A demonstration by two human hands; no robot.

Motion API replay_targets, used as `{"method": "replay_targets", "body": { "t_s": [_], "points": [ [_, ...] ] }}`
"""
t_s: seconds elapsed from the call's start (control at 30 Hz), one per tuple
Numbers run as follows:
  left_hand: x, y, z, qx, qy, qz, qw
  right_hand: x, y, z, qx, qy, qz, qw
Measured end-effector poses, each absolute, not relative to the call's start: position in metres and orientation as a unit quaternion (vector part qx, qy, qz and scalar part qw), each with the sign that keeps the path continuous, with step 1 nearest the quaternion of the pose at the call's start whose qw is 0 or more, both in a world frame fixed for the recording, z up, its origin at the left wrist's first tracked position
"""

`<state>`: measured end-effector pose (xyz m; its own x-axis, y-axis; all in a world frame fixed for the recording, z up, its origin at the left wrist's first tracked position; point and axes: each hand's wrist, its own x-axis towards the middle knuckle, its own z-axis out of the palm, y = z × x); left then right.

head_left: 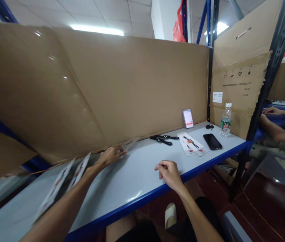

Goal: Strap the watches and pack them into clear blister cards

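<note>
Blue-edged tabletop (134, 174) spreads between the hands (110, 157) (169, 173).

A thin, see-through plastic wrapper (131, 145) sits at the fingertips of the left hand (110, 156), extending toward two o'clock from them. It looks limp and wrinkled, with pale glints, near the counter's (139, 173) far edge; whether it touches the surface is unclear.

Left of the black phone (212, 141), clear film (131, 144) at the left hand (112, 156) blurs at its outline and the left forearm (75, 191) partly hides printed cards (56, 185); behind the phone, an upright screen (188, 118) is pixelated; rightward, the view's edge cuts off a co-worker (284, 126).
</note>
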<state>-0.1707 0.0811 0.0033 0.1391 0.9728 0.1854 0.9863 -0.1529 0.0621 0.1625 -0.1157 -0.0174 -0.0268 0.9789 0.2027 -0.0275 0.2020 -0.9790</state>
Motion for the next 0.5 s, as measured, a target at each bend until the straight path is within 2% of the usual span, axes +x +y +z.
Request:
{"method": "replay_targets", "body": {
  "t_s": [0.17,0.33,0.43,0.5],
  "points": [
    [-0.161,0.062,0.006,-0.750,-0.651,-0.099,0.066,0.163,-0.116,-0.016,-0.434,-0.550,0.462,0.544],
    [-0.149,0.040,0.023,-0.727,-0.658,-0.125,0.154,0.163,-0.116,-0.014,-0.439,-0.547,0.462,0.543],
    [-0.139,0.034,0.041,-0.719,-0.647,-0.185,0.176,0.163,-0.115,-0.013,-0.447,-0.549,0.457,0.539],
    [-0.128,0.032,0.052,-0.700,-0.649,-0.266,0.135,0.164,-0.114,-0.013,-0.451,-0.550,0.454,0.537]
  ]
}}
